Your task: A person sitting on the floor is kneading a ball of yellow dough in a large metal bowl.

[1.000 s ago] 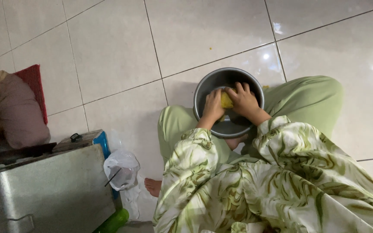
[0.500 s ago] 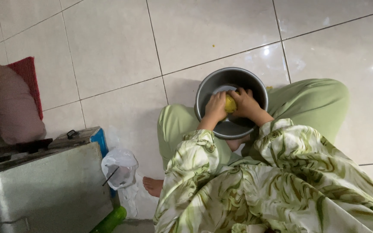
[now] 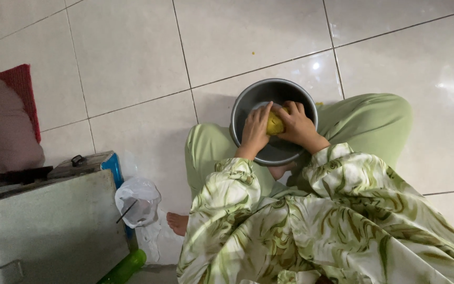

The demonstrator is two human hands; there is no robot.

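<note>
Lower left: metal box [image 3: 48, 231], white plastic bag [image 3: 136, 201] beside it. Centre: left hand [image 3: 256, 129] and right hand [image 3: 296, 125], fingers curled and pressed onto a yellow lump [image 3: 275, 124] inside the steel pot [image 3: 248, 102] between the knees. Judgement: keep both palms squeezing evenly, low over the pot so bits drop inside.
</note>
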